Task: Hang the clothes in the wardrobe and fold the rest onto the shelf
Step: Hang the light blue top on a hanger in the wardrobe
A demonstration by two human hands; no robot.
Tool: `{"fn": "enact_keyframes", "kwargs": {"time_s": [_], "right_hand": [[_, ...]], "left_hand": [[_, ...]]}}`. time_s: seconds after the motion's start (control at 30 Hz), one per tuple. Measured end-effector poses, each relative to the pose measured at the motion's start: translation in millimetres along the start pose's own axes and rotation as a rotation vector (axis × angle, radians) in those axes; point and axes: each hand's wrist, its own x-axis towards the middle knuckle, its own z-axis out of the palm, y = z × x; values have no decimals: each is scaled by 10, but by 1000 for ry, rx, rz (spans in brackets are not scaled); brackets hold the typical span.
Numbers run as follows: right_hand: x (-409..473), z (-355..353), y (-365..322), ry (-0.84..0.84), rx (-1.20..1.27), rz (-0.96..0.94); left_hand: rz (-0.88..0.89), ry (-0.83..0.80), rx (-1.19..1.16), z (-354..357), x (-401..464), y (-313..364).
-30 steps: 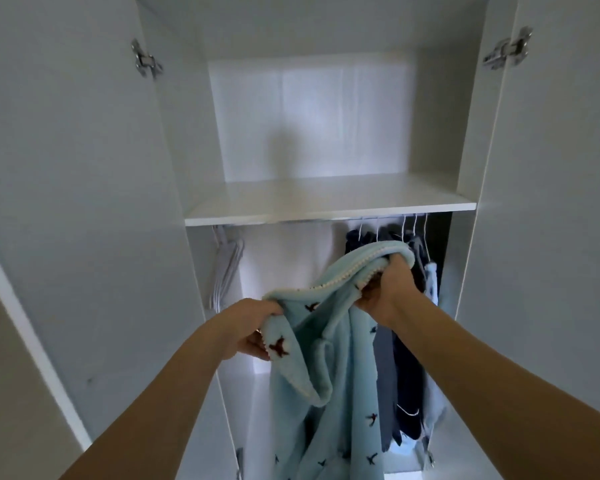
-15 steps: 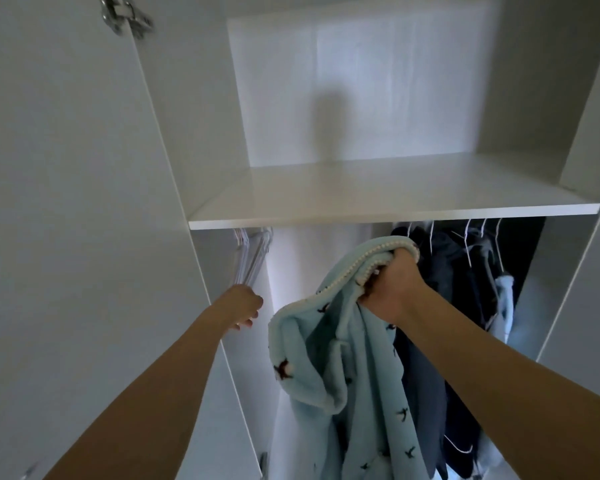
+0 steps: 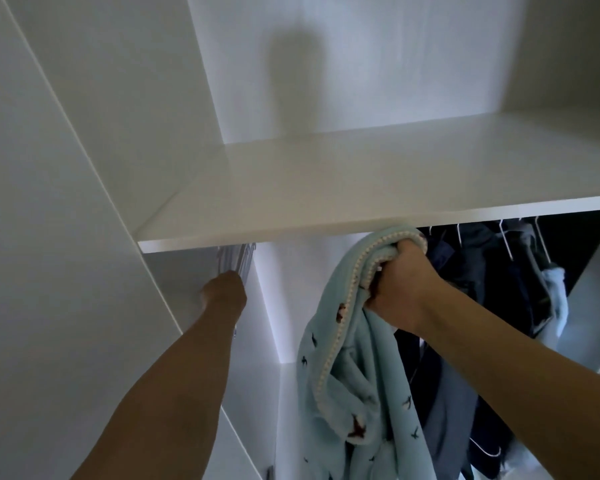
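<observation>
My right hand [image 3: 400, 289] grips a bunched light blue fleece garment [image 3: 354, 368] with small dark bird prints and a beaded cream edge. It holds it just under the front edge of the white shelf [image 3: 361, 188]; the rest of the garment hangs down. My left hand [image 3: 224, 289] reaches to the left end of the rail space, against a bunch of white hangers [image 3: 238, 258] hanging under the shelf. Its fingers are hidden behind the back of the hand.
Dark blue and grey clothes [image 3: 492, 306] hang on white hangers at the right under the shelf, with a pale blue item [image 3: 556, 292] behind them. The open left wardrobe door [image 3: 49, 237] stands close beside my left arm.
My left hand let go of the blue garment and moved up and left to the white hangers. My right hand lifted the garment closer to the shelf edge. The view moved nearer.
</observation>
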Motion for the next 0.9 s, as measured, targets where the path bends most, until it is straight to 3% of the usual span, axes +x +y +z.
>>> {"fn": "enact_keyframes", "kwargs": {"time_s": [0.27,0.53,0.73,0.9], "right_hand": [[295,-55,82,-5,-25,44],[402,113,120,7,-39,11],[415,158,144,30,-66,9],[404,82,151,68,-86,-1]], "left_hand": [[0,-3,217,81,441,88],[-13,-5,267,136,516,50],[-69,6,9,119,469,134],[-118,186,-373,194,330,210]]}}
